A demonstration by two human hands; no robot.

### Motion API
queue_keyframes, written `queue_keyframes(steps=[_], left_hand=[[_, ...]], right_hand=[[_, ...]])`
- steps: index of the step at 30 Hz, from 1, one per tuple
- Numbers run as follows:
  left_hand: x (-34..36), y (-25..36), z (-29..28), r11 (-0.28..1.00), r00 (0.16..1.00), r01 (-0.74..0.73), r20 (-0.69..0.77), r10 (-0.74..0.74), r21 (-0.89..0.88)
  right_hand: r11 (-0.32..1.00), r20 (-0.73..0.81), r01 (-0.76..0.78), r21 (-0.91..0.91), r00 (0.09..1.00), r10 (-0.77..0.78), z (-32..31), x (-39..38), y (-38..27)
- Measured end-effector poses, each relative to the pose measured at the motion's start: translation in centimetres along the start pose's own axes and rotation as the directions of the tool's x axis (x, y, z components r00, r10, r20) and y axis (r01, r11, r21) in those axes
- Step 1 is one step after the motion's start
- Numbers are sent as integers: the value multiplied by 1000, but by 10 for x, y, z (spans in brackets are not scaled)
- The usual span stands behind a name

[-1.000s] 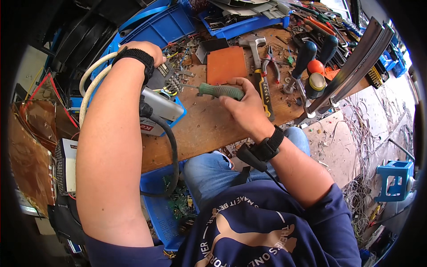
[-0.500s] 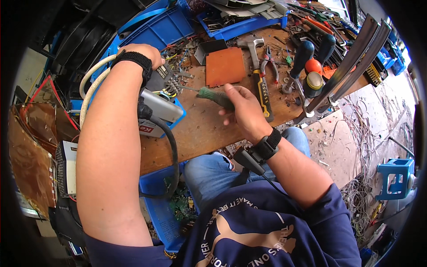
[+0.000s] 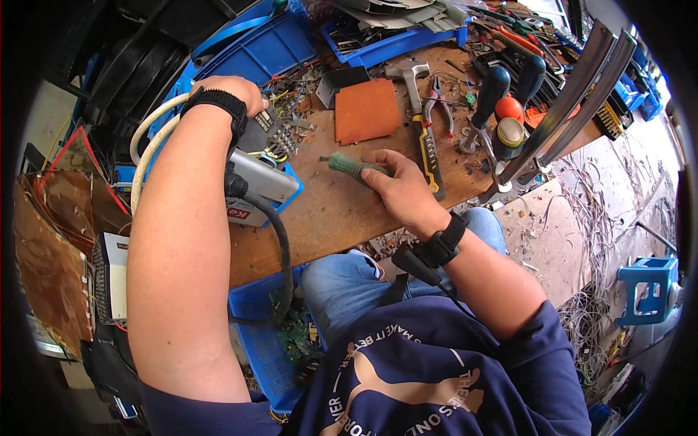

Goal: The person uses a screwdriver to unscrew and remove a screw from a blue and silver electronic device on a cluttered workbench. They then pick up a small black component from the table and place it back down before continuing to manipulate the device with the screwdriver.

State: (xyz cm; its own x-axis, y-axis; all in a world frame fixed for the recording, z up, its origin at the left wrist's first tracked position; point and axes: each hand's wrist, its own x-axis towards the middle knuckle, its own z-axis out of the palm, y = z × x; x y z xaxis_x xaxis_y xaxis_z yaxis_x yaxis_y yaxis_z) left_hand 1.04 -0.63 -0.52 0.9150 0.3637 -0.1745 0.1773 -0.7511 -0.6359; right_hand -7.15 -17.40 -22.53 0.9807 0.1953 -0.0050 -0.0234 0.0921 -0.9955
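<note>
My right hand (image 3: 398, 187) is closed around a tool with a green handle (image 3: 347, 166), held low over the wooden bench (image 3: 334, 211) with its end pointing left. My left hand (image 3: 231, 91) rests on a dark part with metal pins and coloured wires (image 3: 269, 134) at the bench's left end; its fingers are hidden behind the wrist, so the grip is unclear. Just below that part lies a grey metal box (image 3: 263, 176) with a thick black cable (image 3: 282, 247). An orange board (image 3: 366, 110) lies flat between the hands, further back.
A hammer (image 3: 411, 76), pliers (image 3: 439, 102), a yellow-black knife (image 3: 430, 160), dark-handled screwdrivers (image 3: 494, 87) and an orange ball (image 3: 509, 109) crowd the right. Blue bins (image 3: 254, 51) stand behind; another blue bin with circuit boards (image 3: 273, 341) sits by my knee. Tangled wires (image 3: 603, 305) cover the floor.
My right hand has turned the green-handled tool and drawn it slightly nearer and lower on the bench. My left hand has stayed in place.
</note>
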Motion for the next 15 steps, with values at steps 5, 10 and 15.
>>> queue_keyframes(steps=[5, 10, 15], left_hand=[[5, -1, 3, 1000, 1000, -7, -4, 7, 6], [8, -2, 4, 1000, 1000, -21, -11, 21, 11], [9, -2, 5, 1000, 1000, -19, -8, 19, 18]], right_hand=[[1000, 14, 13, -8, 1000, -13, 4, 6, 7], [1000, -7, 8, -1, 1000, -8, 9, 9, 13], [1000, 8, 1, 24, 1000, -1, 8, 4, 5]])
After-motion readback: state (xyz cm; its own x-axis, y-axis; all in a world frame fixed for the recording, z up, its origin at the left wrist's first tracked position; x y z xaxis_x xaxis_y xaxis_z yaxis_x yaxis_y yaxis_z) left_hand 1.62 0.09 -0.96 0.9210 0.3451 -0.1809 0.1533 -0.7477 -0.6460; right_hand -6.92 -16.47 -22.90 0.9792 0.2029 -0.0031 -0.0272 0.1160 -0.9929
